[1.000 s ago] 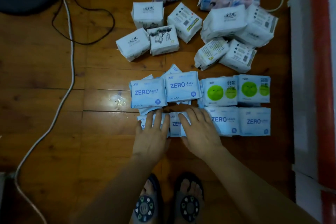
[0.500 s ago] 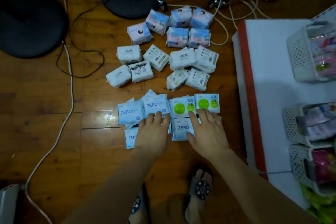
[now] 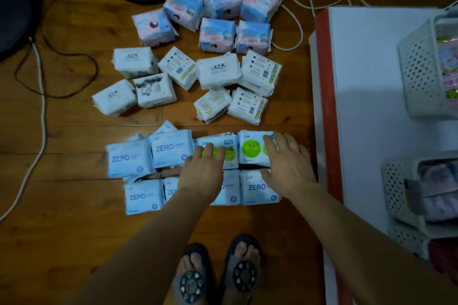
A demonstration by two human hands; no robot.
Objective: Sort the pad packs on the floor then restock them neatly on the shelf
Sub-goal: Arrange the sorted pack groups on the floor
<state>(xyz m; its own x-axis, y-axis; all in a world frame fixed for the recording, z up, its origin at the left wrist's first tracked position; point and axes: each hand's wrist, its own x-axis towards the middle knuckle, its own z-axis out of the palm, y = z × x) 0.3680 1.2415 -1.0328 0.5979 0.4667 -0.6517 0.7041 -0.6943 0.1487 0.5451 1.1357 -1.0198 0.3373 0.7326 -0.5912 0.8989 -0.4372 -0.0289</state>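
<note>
Glossy varnished wood plank floor point(image 3: 62, 205), pad packs point(image 3: 128, 160) in smooth, slightly shiny plastic film, perforated white plastic baskets point(image 3: 418, 69) — matt — on right shelf point(image 3: 366, 82)

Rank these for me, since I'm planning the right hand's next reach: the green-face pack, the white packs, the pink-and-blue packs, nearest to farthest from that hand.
1. Green-face pack: under the right hand and its fingers.
2. White packs: middle cluster, beyond it.
3. Pink-and-blue packs: farthest cluster, at the top.

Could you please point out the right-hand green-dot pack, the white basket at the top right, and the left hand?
Green-dot pack point(image 3: 250, 148): head view, on its green circle.
White basket point(image 3: 418, 69): head view, on its perforated side wall.
Left hand point(image 3: 202, 172): head view, on its back.
</note>
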